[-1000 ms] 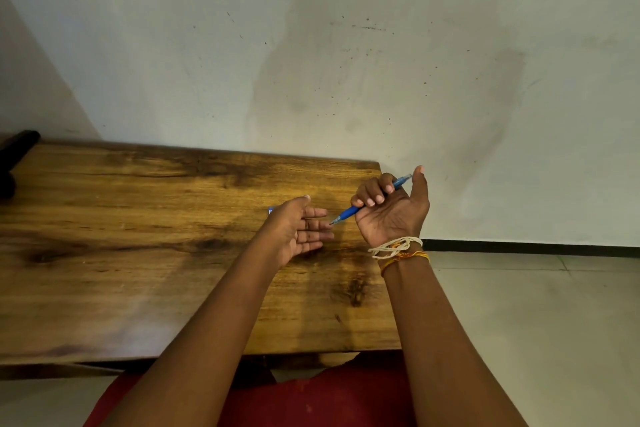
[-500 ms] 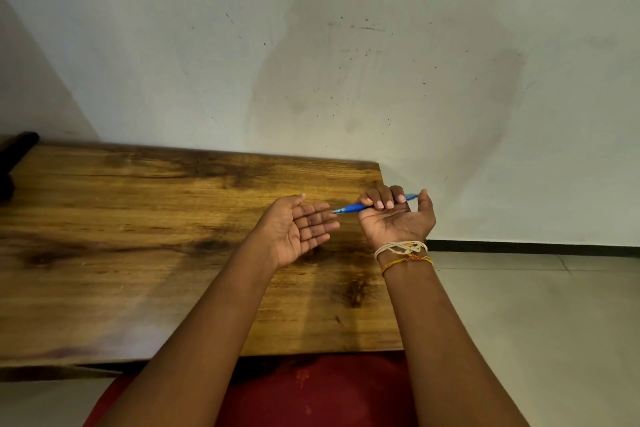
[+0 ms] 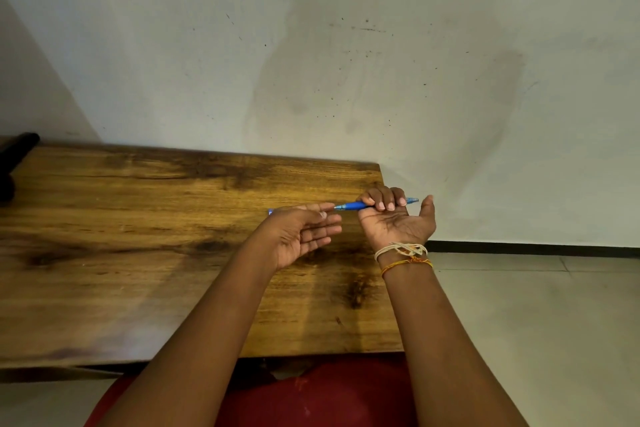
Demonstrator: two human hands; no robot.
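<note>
A blue pen (image 3: 353, 206) lies nearly level in my right hand (image 3: 396, 220), whose fingers are curled round its barrel, palm up, thumb sticking out to the right. The pen's tip points left and reaches the fingertips of my left hand (image 3: 304, 234). That hand is held palm up with fingers relaxed and holds nothing. A small blue thing (image 3: 270, 212) peeks out behind my left hand on the wooden table (image 3: 138, 253); what it is I cannot tell. Thread bands circle my right wrist.
The table's right edge runs just under my right hand, with tiled floor (image 3: 536, 322) beyond. A stained white wall (image 3: 346, 62) stands behind the table. A black object (image 3: 15, 149) sits at the far left edge. Red cloth (image 3: 311, 395) covers my lap.
My right hand has lowered the pen from a tilt to nearly level. My left hand has risen a little and its fingertips now meet the pen's tip.
</note>
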